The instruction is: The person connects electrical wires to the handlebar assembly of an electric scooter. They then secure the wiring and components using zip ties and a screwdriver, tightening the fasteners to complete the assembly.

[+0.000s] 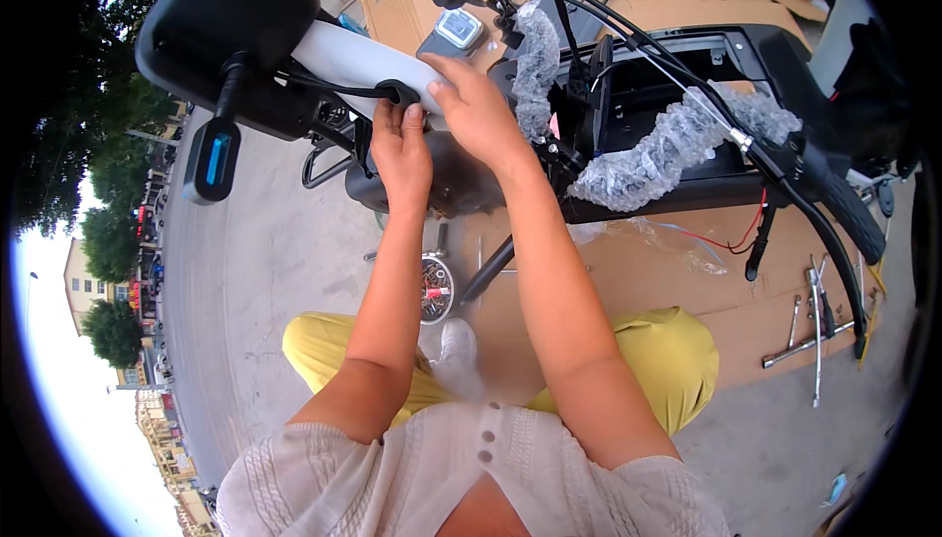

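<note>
A smooth white panel (345, 54) slants down from the black seat-like part (228, 22) of a partly assembled electric bike. A black cable (339, 91) runs along it into a dark opening near its lower end. My right hand (476, 115) is closed over that lower end, thumb on the panel's face and fingers over the far edge. Just below the opening, my left hand (400, 159) holds the panel's near edge, its fingertips pressed up beside the cable; what lies behind them is hidden. Below the hands is a rounded black housing (456, 179).
Bubble wrap (638, 169) covers bars on the black frame (677, 193) at right. A bowl of small hardware (436, 289) stands on the ground by my white shoe (456, 349). Wrenches (816, 321) lie on cardboard (731, 326) at right. A blue-lit mirror-shaped part (213, 161) sticks out at left.
</note>
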